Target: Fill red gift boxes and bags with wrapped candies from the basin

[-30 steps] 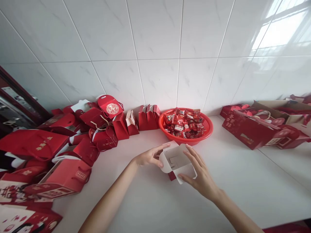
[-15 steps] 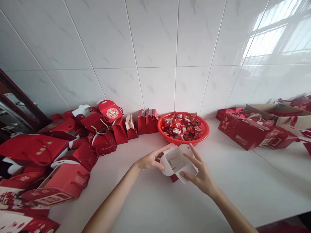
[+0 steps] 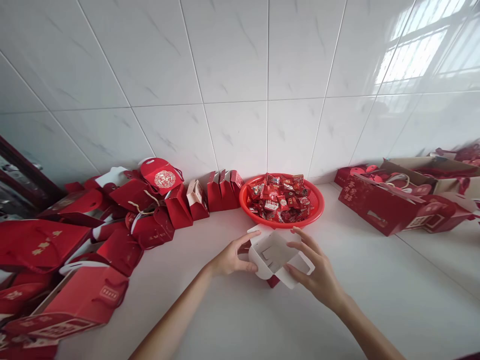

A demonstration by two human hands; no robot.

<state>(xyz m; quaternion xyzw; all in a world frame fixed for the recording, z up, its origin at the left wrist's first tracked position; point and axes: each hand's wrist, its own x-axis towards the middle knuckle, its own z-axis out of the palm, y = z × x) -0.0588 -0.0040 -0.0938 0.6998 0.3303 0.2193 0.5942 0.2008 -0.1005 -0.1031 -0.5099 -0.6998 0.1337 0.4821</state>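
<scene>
Between my hands a small gift box (image 3: pixel 278 251) stands on the white table, its flaps spread and its white inside facing up. A bit of its red outside shows at the bottom. My left hand (image 3: pixel 232 256) grips the box's left side, thumb on the rounded flap and fingers behind. On the right side, my right hand (image 3: pixel 314 265) holds the flaps between thumb and fingers. Just behind the box sits a red plastic basket (image 3: pixel 318 207) full of red-wrapped candies (image 3: pixel 279 197).
Red gift boxes (image 3: pixel 153 227) are heaped along the left. Several small upright boxes (image 3: pixel 221 192) stand against the tiled wall (image 3: pixel 236 135). To the right are a large red box (image 3: pixel 375 205) and a brown carton (image 3: pixel 405 167). The white table (image 3: pixel 232 320) runs beneath.
My view has shifted slightly. Both hands stay on the gift box; its front and right flaps are folded further outward, and my right hand sits a little farther right.
</scene>
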